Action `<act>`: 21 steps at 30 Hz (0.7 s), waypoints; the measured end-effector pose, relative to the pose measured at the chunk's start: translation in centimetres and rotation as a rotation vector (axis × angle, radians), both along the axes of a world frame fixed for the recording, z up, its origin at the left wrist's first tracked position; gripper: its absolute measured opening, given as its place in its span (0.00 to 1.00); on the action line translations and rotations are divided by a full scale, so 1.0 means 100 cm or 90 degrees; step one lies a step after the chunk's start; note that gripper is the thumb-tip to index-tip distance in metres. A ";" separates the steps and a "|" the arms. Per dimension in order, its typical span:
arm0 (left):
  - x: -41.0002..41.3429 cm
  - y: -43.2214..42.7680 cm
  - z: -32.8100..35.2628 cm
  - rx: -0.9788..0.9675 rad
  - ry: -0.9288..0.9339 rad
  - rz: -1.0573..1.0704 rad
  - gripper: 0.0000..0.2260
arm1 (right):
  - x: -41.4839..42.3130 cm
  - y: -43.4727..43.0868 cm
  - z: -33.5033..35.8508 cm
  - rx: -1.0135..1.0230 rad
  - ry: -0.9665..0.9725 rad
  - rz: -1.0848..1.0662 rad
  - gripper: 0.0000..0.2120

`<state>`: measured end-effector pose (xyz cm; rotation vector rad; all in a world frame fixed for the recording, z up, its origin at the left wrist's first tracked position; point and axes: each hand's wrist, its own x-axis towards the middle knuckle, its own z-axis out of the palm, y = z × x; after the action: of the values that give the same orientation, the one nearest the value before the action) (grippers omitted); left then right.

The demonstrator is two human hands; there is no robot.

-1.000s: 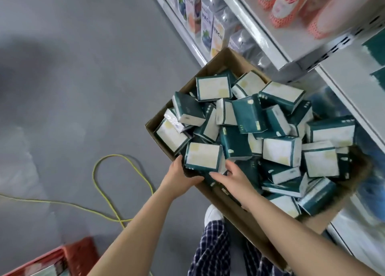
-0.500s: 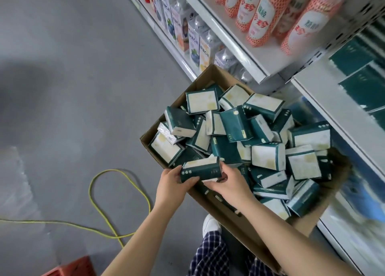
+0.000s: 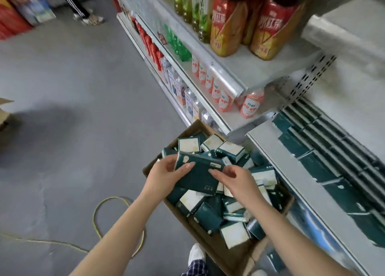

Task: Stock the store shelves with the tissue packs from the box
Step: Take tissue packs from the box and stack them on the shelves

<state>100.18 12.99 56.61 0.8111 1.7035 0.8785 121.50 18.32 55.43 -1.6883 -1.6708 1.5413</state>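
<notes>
Floor (image 3: 83, 88) grey, looped yellow cable (image 3: 93, 216), drink shelves (image 3: 250, 67), cardboard box (image 3: 218, 252)

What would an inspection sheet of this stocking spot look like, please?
Surface: grey floor; cardboard box sits by the shelving.
Job's things: loose packs jumbled in the box; one held tissue pack raised above them; stocked packs in rows on the lower shelf.
Clutter: another cardboard piece at the left edge.
Hands: left hand and right hand each grip one end of the held tissue pack.
Cables: yellow cable looped on the floor, left of the box.
Surroundings: drink bottles on upper shelves; another person's legs far down the aisle.
</notes>
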 end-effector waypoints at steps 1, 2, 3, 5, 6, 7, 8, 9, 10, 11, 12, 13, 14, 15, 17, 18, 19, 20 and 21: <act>0.009 0.001 0.016 0.010 -0.017 -0.001 0.18 | 0.010 0.001 0.013 -0.007 0.030 -0.018 0.20; 0.017 0.002 0.031 0.022 -0.024 0.003 0.18 | 0.019 0.001 0.027 -0.018 0.067 -0.036 0.19; 0.026 0.004 0.048 0.037 -0.031 0.012 0.19 | 0.030 0.001 0.040 -0.029 0.105 -0.050 0.21; 0.042 0.009 0.079 0.053 -0.051 0.034 0.22 | 0.052 0.003 0.066 -0.057 0.163 -0.066 0.24; 0.049 0.010 0.093 0.057 -0.059 0.043 0.24 | 0.062 0.002 0.079 -0.073 0.191 -0.069 0.23; 0.059 0.011 0.107 0.067 -0.067 0.049 0.24 | 0.075 0.002 0.091 -0.082 0.218 -0.066 0.22; 0.069 0.012 0.121 0.082 -0.074 0.046 0.24 | 0.087 0.002 0.105 -0.085 0.240 -0.062 0.22; 0.080 0.012 0.134 0.098 -0.079 0.037 0.22 | 0.101 0.002 0.118 -0.076 0.247 -0.052 0.21; 0.091 0.011 0.146 0.108 -0.088 0.023 0.22 | 0.113 0.002 0.131 -0.065 0.249 -0.046 0.19; 0.105 0.011 0.159 0.119 -0.099 0.006 0.22 | 0.129 0.002 0.144 -0.048 0.247 -0.042 0.16; 0.115 0.012 0.168 0.125 -0.109 -0.013 0.22 | 0.140 0.001 0.155 -0.038 0.250 -0.044 0.14; 0.124 0.012 0.177 0.131 -0.114 -0.030 0.24 | 0.149 0.002 0.162 -0.026 0.250 -0.047 0.13; 0.136 0.013 0.188 0.141 -0.112 -0.047 0.25 | 0.162 0.000 0.172 -0.008 0.252 -0.054 0.12; 0.147 0.015 0.198 0.150 -0.107 -0.062 0.25 | 0.175 -0.001 0.182 0.011 0.252 -0.060 0.12; 0.169 0.017 0.217 0.171 -0.093 -0.090 0.25 | 0.198 -0.004 0.200 0.036 0.255 -0.074 0.12; 0.179 0.019 0.226 0.182 -0.086 -0.098 0.24 | 0.210 -0.004 0.211 0.050 0.258 -0.087 0.12; 0.189 0.020 0.234 0.195 -0.078 -0.102 0.24 | 0.221 -0.004 0.221 0.065 0.259 -0.099 0.13; 0.197 0.021 0.241 0.207 -0.066 -0.107 0.23 | 0.231 -0.004 0.230 0.079 0.261 -0.111 0.13; 0.203 0.022 0.247 0.217 -0.050 -0.115 0.24 | 0.240 -0.003 0.238 0.091 0.259 -0.121 0.13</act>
<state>120.53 15.23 81.27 1.1240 1.4060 1.0756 145.52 18.04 79.27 -1.3098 -1.3362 1.5109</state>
